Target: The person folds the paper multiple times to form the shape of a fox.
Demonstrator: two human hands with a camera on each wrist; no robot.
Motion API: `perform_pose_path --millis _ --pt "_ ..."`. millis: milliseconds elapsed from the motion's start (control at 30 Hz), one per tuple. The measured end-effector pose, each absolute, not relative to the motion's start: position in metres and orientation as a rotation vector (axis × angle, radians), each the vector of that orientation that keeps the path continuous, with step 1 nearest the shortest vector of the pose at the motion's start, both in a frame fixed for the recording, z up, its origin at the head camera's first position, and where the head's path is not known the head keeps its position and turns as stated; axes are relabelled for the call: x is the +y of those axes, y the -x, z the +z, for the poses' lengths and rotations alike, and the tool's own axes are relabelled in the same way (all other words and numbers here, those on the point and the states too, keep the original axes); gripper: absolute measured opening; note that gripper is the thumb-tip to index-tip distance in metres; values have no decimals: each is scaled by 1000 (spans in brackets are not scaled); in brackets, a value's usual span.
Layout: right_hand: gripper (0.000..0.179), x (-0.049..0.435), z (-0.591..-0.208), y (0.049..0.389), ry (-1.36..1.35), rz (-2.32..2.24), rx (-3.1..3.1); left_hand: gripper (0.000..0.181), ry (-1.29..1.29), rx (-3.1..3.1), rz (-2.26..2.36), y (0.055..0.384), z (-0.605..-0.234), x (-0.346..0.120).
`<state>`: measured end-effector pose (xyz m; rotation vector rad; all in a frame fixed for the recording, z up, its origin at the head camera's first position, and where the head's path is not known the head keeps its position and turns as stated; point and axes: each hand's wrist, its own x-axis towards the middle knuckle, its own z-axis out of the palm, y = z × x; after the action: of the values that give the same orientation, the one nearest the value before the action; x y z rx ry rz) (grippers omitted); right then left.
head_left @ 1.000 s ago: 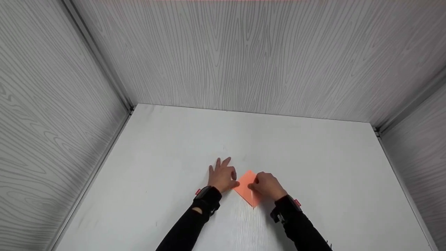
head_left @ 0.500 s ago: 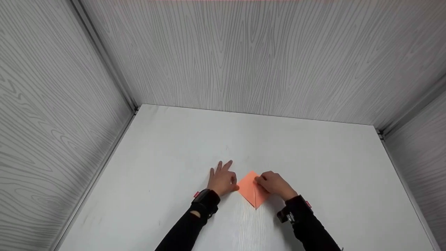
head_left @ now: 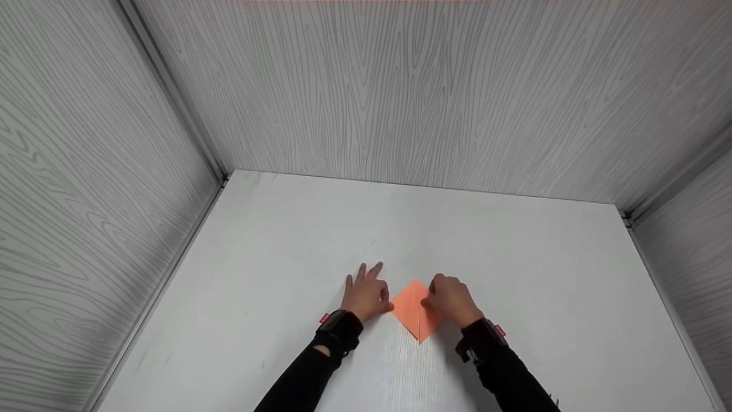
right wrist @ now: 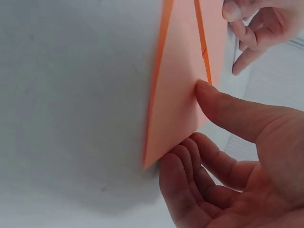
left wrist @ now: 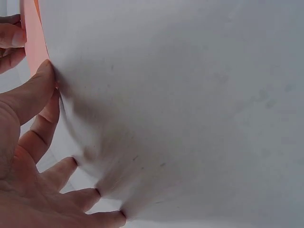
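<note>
A folded sheet of orange paper [head_left: 407, 309], diamond-shaped in the head view, lies on the white table with a seam running down its middle. At its left corner my left hand [head_left: 365, 294] pinches the paper between thumb and index finger. The other fingers of that hand spread out, their tips on the table in the left wrist view. My right hand [head_left: 454, 300] is on the right half. In the right wrist view its thumb [right wrist: 213, 97] presses the top of the flap near the seam, while its curled fingers [right wrist: 178, 175] meet the paper's outer edge.
The white tabletop [head_left: 286, 229] stretches around the paper on all sides. A grey wood-grain panel [head_left: 366, 91] rises behind it, with similar panels at left [head_left: 86, 200] and right [head_left: 697, 252]. Both wrists wear black bands [head_left: 341, 329].
My right hand has shifted slightly right over the paper, and its thumb now sits a little lower along the seam than half a second ago. The left hand keeps its place at the corner.
</note>
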<state>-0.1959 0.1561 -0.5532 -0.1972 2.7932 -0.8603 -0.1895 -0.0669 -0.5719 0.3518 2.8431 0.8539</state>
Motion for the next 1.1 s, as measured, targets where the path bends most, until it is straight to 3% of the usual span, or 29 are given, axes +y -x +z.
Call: perform_pose_path --millis 467,700,900,1100 --pt "11 179 -540 210 332 -1078 2614 31 -372 2769 1000 182 -567 -69" --pt "8 185 -517 203 444 -1222 2722 51 -321 2765 1198 178 -552 -82" --pt "8 183 -504 192 677 -1140 3166 53 -263 2832 1355 178 -540 -90" --pt "19 183 -518 188 1055 -760 3547 52 -283 2902 1390 176 -537 -93"
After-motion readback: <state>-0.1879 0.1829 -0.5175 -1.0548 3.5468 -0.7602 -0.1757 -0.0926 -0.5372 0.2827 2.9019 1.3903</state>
